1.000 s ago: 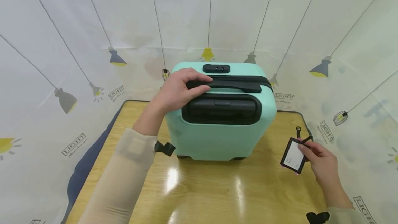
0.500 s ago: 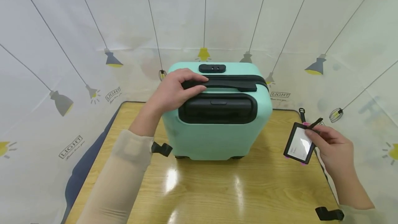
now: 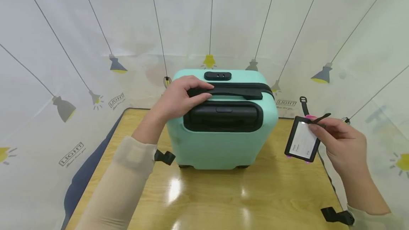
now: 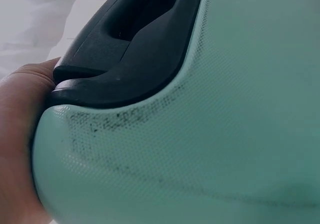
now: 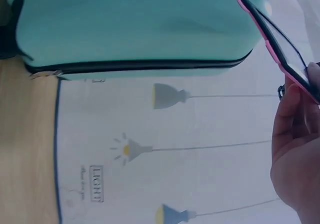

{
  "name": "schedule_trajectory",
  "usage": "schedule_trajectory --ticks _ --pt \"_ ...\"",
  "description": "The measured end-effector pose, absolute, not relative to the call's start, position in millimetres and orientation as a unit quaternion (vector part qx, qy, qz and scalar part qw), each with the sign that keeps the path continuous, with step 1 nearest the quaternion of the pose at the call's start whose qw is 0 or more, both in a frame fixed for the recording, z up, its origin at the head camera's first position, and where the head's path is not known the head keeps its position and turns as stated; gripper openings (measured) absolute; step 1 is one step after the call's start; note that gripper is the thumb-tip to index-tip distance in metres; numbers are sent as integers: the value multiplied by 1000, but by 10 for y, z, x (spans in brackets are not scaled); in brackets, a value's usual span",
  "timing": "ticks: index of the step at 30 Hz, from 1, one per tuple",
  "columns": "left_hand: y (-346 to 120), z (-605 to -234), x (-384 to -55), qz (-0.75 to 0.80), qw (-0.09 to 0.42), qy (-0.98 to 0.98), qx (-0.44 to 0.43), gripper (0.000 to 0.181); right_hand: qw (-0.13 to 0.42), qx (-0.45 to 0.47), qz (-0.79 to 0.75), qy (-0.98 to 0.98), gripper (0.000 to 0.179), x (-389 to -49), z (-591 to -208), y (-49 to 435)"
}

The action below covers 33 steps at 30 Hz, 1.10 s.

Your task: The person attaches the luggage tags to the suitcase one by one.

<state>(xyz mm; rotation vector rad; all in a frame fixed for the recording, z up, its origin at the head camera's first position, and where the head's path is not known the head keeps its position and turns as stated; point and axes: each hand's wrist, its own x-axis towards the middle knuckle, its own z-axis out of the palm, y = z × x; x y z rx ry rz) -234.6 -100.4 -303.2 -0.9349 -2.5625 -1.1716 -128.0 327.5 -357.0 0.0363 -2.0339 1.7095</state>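
Observation:
A mint-green suitcase [image 3: 217,150] stands upright on the wooden table. Its black top handle [image 3: 236,92] has my left hand [image 3: 174,98] at the left end, fingers on the far side and thumb on the near side. Off to the suitcase's right, my right hand [image 3: 346,146] pinches a luggage tag [image 3: 301,139] by its upper corner. The tag has a black frame, a white card and pink edging. One end of its black strap [image 3: 304,106] sticks up with a small buckle. In the right wrist view the tag [image 5: 280,46] appears nearly edge-on.
The table [image 3: 204,201] has a dark edge. A pale sheet [image 3: 185,20] printed with hanging lamps surrounds it at the back and sides. On the suitcase top sits a black combination lock [image 3: 218,76], with a black recessed panel [image 3: 223,116] nearer me.
My right hand has moved up and outward with the luggage tag, then slightly back toward the suitcase. The tag's card now faces the head camera more fully. My left hand stays at the handle.

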Motion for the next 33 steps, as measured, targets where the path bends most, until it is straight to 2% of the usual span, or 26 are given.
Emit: schedule_trajectory --ticks 9,18,29,33 --pt "-1006 -3038 -2291 -363 121 -862 -331 28 223 164 658 -700 10 -1335 -3288 2983" --pt "-1004 -3027 -2317 -371 120 -856 -340 27 208 188 665 -693 10 -1435 -3141 2673" --pt "-1007 -3032 -2346 -367 110 -858 -342 27 186 175 655 -712 14 -1526 -3037 2364" --pt "-1006 -3036 -2322 -359 128 -858 -345 27 180 177 660 -708 16 -1537 -2971 2274"
